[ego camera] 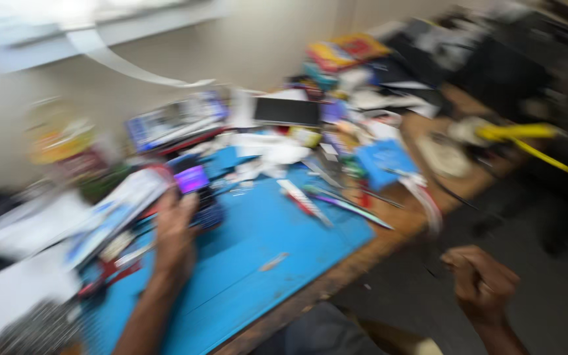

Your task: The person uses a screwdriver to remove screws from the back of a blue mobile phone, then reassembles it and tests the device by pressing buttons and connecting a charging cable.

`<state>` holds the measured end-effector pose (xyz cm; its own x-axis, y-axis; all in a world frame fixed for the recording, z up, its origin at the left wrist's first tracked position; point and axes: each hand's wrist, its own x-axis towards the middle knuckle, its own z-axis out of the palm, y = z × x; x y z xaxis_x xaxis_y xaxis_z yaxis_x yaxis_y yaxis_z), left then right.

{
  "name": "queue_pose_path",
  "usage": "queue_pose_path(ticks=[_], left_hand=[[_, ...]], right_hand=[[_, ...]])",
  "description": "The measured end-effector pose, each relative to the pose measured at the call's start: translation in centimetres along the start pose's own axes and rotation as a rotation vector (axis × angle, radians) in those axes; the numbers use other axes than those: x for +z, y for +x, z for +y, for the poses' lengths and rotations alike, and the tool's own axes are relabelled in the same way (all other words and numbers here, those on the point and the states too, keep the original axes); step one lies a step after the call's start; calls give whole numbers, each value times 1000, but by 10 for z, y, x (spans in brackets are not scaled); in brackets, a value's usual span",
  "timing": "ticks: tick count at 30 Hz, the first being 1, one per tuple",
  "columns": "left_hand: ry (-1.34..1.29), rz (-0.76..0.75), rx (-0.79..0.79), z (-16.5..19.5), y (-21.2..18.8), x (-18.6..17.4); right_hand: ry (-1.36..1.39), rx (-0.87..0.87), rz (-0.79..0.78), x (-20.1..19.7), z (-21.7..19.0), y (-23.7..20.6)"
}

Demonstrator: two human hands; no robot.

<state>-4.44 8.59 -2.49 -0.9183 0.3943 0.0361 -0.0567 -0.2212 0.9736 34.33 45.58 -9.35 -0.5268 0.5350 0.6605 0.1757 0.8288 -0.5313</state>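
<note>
View: the head camera looks down at a cluttered table (389, 240); the whole picture is smeared by motion blur.
Left hand: the left hand (175, 236) lies over the blue mat (264, 250), forearm running up from the bottom edge.
Left grip: the fingers are curled around a small dark phone (198, 194) with a lit purple screen; how tightly cannot be told through the blur.
Phone: it sits at the back left part of the mat, in the hand, screen facing up.
Right hand: the right hand (481, 283) is off the table, past its front edge, over the dark floor.
Right grip: the fingers are closed into a loose fist; whether anything is inside cannot be told.
Mat: thin tools (336, 200) lie on its far right part, well apart from the left hand.
Behind: a dark flat tablet (287, 112) lies among papers at the back.
Right side: a blue cloth (382, 161) and a yellow tool (527, 135) lie toward the table's far end.
</note>
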Motion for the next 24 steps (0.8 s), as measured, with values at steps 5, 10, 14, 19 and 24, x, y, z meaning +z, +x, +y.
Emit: queue_pose_path(ticks=[5,10,14,19,24], left_hand=[[-48,-87,-34,11,-11,38],[345,-242,-108,33,-16,44],[837,-313,-169,36,-28,40],[1237,-350,-23,30,-39,46],[1437,-284,281,38,-57,63]], right_hand=[[-146,651,-189,-39,61,-25],[73,799,-466,-17,79,-24],[105,652,-430,11,85,-22],[134,579,-33,20,67,-7],[207,340,104,16,51,13]])
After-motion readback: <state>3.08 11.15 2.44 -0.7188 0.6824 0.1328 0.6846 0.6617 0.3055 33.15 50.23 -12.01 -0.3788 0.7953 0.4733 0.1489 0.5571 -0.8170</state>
